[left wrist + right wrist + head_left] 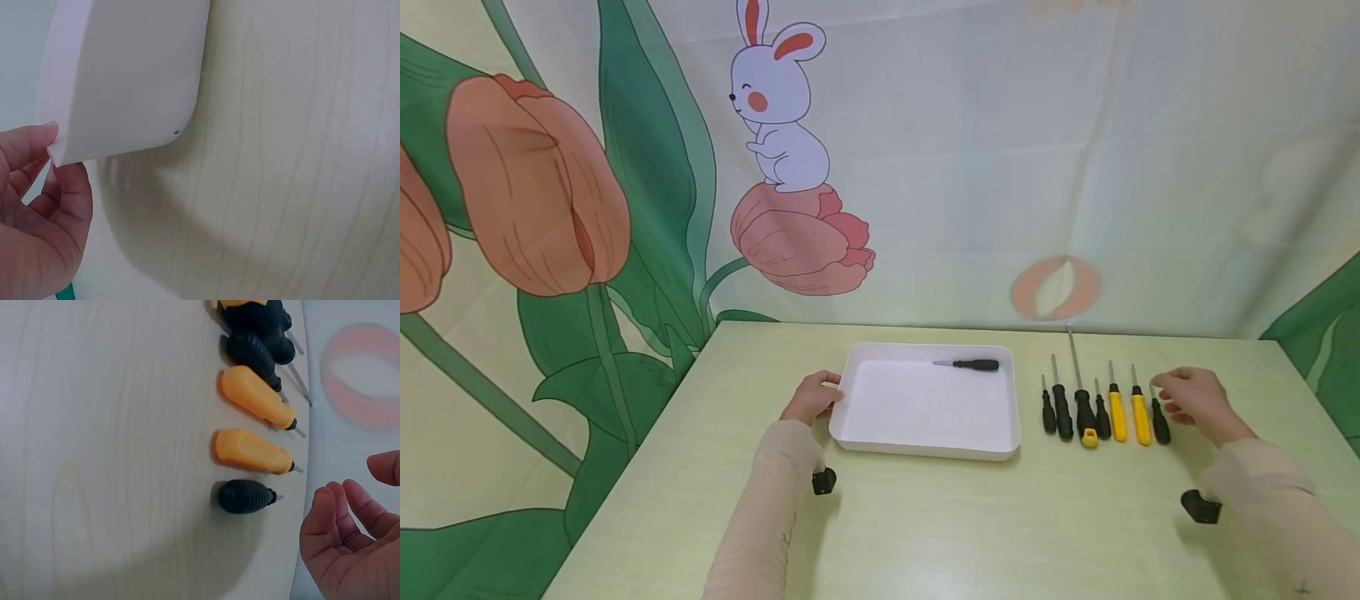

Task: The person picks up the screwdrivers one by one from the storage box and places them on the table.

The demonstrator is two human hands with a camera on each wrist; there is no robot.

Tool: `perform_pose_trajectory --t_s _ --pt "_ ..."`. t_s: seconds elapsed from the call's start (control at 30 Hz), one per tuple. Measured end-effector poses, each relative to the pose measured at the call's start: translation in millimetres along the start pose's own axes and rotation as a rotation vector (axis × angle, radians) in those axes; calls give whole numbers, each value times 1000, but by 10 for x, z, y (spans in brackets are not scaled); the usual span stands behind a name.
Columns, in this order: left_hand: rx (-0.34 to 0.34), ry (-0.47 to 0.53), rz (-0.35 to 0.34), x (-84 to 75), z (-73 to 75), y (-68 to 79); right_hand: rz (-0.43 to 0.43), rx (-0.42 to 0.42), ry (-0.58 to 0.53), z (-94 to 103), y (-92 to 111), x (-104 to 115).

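Observation:
My left hand (809,397) pinches the left wall of a white tray (925,450), thumb over the rim and fingers curled beneath, as the left wrist view shows. Inside the tray, near its back right corner, lies a black screwdriver (976,365). My right hand (1198,400) hovers by the rightmost black screwdriver (1161,427) of a row on the table. In the right wrist view there is a gap between its thumb and loosely bent fingers, with nothing held, and that black screwdriver (245,497) lies apart from them.
Left of it in the row lie two yellow screwdrivers (1141,418), a small black one (1102,417), a long-shafted black and yellow one (1085,412) and two more black ones (1062,412). A printed cloth (940,167) hangs behind the table's back edge.

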State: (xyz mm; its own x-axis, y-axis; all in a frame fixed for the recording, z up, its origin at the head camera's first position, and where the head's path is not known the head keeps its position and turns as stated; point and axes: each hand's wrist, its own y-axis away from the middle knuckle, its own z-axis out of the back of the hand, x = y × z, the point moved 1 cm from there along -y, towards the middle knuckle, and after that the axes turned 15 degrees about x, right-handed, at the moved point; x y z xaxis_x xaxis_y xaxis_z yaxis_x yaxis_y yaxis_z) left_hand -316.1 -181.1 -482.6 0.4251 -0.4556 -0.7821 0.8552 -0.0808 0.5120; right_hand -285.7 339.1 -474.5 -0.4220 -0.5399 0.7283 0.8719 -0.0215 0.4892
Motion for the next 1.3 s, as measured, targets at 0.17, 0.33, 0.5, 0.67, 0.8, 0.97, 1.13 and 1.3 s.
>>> perform_pose_trajectory --t_s 0.17,0.33,0.5,0.67,0.8,0.97,1.13,1.3 --pt "0 25 -4 -1 -7 9 63 4 13 -32 -132 -38" --pt "0 27 7 -3 -8 1 115 -15 63 -45 -562 -291" --pt "0 28 16 -9 -10 -7 114 12 79 -135 -428 -89" --pt "6 39 13 -11 -7 -2 159 34 70 -239 -69 256" --pt "9 40 12 -14 -1 4 224 45 82 -331 104 427" --pt "5 44 15 -16 1 12 242 55 89 -438 142 539" --pt "-3 42 15 -21 -9 31 265 82 156 -538 152 641" --pt "-3 39 31 -34 -2 35 317 71 221 -648 178 730"
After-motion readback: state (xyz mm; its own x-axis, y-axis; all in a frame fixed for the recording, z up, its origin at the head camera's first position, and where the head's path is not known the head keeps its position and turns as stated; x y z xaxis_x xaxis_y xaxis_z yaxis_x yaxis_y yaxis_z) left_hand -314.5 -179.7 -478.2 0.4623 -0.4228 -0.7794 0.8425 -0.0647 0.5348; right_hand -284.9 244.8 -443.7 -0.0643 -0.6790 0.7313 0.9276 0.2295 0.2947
